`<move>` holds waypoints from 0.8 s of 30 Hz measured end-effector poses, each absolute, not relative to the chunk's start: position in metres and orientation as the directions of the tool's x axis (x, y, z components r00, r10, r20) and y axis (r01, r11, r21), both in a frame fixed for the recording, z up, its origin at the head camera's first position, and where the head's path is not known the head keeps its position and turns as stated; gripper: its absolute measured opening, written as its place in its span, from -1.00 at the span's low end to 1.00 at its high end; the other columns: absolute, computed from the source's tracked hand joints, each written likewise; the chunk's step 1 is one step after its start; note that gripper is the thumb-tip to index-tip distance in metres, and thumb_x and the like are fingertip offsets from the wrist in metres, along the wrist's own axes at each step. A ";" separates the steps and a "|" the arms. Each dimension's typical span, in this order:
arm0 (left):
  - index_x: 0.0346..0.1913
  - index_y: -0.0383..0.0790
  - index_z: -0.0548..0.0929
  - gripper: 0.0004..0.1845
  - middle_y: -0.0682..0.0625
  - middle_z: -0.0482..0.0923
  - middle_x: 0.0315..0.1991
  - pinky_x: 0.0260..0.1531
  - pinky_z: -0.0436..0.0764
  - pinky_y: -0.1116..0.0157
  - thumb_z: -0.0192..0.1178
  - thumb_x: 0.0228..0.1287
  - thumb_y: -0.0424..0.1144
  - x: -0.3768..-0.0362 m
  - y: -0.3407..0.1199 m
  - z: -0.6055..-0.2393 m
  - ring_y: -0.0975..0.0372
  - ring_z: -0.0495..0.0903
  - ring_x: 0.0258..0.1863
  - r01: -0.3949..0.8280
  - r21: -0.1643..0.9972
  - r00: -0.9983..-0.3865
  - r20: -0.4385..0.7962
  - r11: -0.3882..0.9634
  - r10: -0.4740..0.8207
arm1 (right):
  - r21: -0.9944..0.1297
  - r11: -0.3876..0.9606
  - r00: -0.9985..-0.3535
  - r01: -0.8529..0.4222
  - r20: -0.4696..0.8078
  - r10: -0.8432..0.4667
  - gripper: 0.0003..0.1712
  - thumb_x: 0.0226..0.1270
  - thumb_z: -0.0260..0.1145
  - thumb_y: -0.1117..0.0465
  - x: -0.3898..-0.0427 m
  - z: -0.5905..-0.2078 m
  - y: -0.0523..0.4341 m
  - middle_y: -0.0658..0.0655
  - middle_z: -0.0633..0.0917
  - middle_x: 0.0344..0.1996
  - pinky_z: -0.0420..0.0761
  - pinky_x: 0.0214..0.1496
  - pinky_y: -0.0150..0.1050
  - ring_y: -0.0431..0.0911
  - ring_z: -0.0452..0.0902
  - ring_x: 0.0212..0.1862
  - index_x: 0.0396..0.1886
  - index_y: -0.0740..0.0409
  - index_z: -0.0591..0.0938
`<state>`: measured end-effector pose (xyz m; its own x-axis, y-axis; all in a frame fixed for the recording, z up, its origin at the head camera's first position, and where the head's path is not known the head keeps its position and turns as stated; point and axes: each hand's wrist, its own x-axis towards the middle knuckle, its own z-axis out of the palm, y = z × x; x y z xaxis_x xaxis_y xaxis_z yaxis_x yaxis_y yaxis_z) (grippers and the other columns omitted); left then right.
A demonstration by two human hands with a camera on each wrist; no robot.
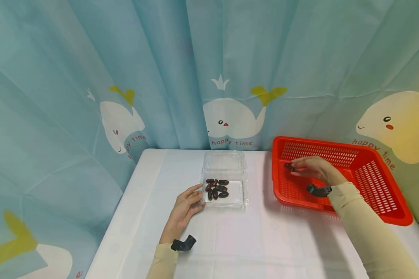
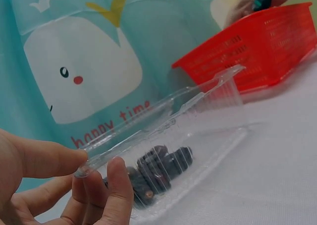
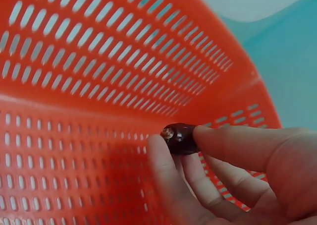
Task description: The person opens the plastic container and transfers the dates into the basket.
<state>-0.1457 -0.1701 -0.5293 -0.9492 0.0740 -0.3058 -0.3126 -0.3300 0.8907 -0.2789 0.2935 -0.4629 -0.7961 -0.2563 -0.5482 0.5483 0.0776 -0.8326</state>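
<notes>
My left hand [image 1: 184,209] pinches the left rim of a clear plastic box [image 2: 218,93] between thumb and fingers. The box's hinged lid [image 1: 224,160] lies back, away from me. Several dark brown dates [image 1: 215,193] lie in the box, mostly in its left half. Inside the red basket [image 1: 335,145], my right hand [image 1: 315,168] holds a single date [image 3: 182,139] between thumb and fingertips. The right wrist view shows the date's pale stem end and glossy skin. In the head view the fingers partly cover it.
A white-covered table [image 1: 237,240] bears the box in the middle and the slotted basket at the right. Behind them hangs a blue curtain [image 1: 167,69] with whale prints. Each wrist wears a dark band [image 1: 183,243].
</notes>
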 end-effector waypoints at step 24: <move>0.49 -0.32 0.42 -0.46 0.04 0.46 -0.10 -0.11 0.73 0.31 0.13 0.49 -0.48 -0.145 -0.172 -0.531 0.29 0.54 -0.17 -0.308 0.893 -0.951 -0.295 -0.329 0.090 | -0.854 0.404 -0.873 0.328 -0.438 -0.214 -0.67 0.52 0.18 0.42 -0.274 -0.477 0.277 -0.01 0.79 -0.36 0.81 0.01 -0.08 -0.22 0.73 -0.27 0.05 0.69 0.62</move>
<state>-0.1454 -0.1722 -0.5310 -0.9512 0.0898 -0.2952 -0.3081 -0.3287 0.8928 -0.2744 0.2775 -0.4769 -0.8733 -0.2143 -0.4375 0.3284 0.4044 -0.8536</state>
